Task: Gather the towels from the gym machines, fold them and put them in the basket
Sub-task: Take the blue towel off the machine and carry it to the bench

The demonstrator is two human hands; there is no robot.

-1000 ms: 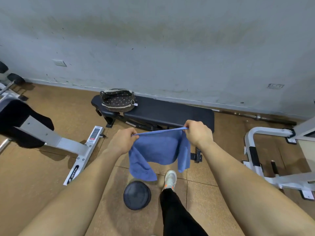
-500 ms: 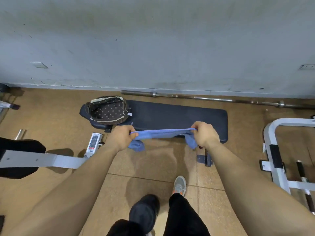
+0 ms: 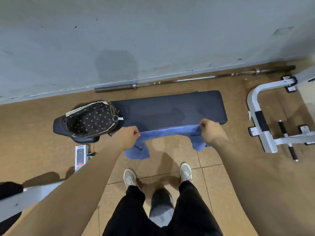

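head view: my left hand [image 3: 127, 137] and right hand [image 3: 212, 132] pinch the blue towel [image 3: 167, 132] taut over the bench's [image 3: 170, 108] near edge; the basket [image 3: 91, 119] sits on the bench's left end.

Gym, no question. Just beyond the fingers [image 3: 136, 133] the counter [image 3: 170, 109] is a flat padded weight bench. Past it a steel barbell [image 3: 187, 80] lies along the foot of the wall [image 3: 153, 40]. Off to the fingers' right stands a white machine frame [image 3: 254, 106], and to their left a labelled white beam [image 3: 81, 155].
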